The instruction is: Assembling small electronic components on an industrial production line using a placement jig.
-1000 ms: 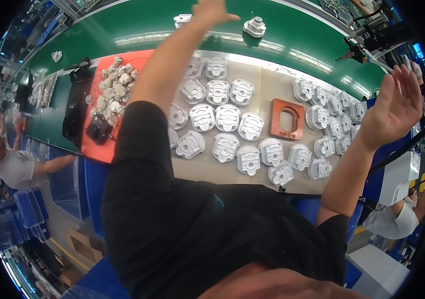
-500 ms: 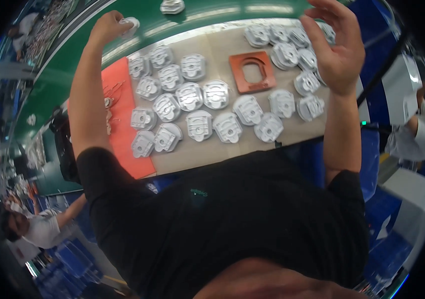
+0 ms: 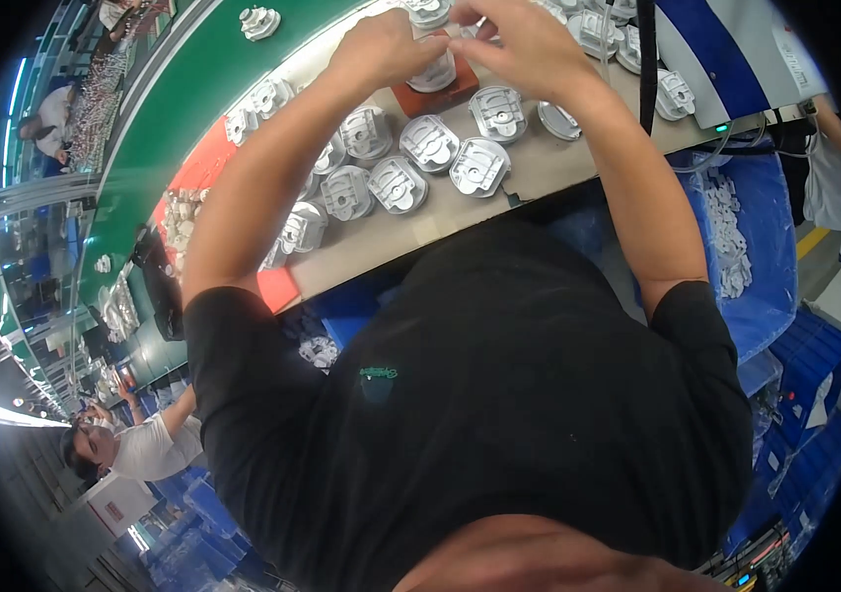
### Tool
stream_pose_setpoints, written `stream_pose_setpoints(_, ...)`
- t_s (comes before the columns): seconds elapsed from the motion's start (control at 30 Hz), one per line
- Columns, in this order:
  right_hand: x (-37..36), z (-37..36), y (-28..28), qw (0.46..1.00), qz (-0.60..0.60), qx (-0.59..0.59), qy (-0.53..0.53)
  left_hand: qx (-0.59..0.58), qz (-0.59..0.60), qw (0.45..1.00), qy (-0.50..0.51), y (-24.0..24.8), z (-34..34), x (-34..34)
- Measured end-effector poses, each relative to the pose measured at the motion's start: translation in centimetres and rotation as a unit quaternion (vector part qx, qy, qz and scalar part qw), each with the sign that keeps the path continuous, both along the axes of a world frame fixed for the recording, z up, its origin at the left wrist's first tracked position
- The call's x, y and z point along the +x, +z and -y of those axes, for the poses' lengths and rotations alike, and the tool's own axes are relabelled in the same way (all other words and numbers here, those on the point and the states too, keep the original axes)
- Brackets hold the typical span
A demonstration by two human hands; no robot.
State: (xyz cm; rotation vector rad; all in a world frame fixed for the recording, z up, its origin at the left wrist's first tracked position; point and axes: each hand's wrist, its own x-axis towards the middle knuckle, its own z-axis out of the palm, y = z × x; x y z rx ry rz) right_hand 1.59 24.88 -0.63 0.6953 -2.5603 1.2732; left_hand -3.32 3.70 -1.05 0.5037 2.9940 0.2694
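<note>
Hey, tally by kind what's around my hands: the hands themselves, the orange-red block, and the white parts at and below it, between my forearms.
Bare left hand and right hand: 2
Orange-red square-cornered block: 1
White rounded part at the block: 1
White rounded parts below it: at least 6, others partly hidden
Total: at least 10

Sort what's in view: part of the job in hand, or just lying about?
Likely in the job:
- left hand and right hand
- orange block beside them
- white part on it
- similar white parts nearby

Apparently lying about:
- off-white pieces at far left
- black item beside those
- blue bin at right
</note>
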Motion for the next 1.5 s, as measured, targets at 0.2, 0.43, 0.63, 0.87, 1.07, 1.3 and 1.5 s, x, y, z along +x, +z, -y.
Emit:
stream_pose_setpoints(0.2, 0.7, -0.6, 0.2, 0.999, 0.033, -0.009, -0.008, -0.039, 0.146, 0.987, 0.046, 1.5, -0.8, 0.1)
stream_pose_setpoints(0.43, -0.2, 0.0, -0.3, 0.998, 0.051, -0.024, 0.017, -0.007, 0.156, 0.981, 0.111, 4.0, 0.2, 0.1)
stream_pose_setpoints(0.63, -1.1, -1.8, -1.3, 0.999, 0.032, -0.016, 0.041, 0.148, 0.023, 0.976, 0.160, 8.5, 10.7, 3.8)
stream_pose_setpoints(0.87, -0.7, -0.3, 0.9, 0.998, 0.017, -0.021, 0.048, 0.155, 0.021, 0.949, 0.274, 4.5, 27.0, 12.7)
stream_pose_setpoints(1.07, -0.3, 0.7, 1.9, 0.999, 0.041, 0.021, 0.021, 0.089, -0.064, 0.935, 0.337, 2.3, 33.7, 15.5)
stream_pose_setpoints(1.3, 0.3, 3.3, 2.4, 0.996, 0.048, 0.031, 0.063, -0.137, -0.054, 0.923, 0.355, -2.9, 31.8, 12.9)
stream_pose_setpoints(1.5, 0.6, 3.5, 2.7, 0.996, 0.028, 0.031, 0.082, -0.108, -0.102, 0.937, 0.315, -3.2, 34.7, 10.8)
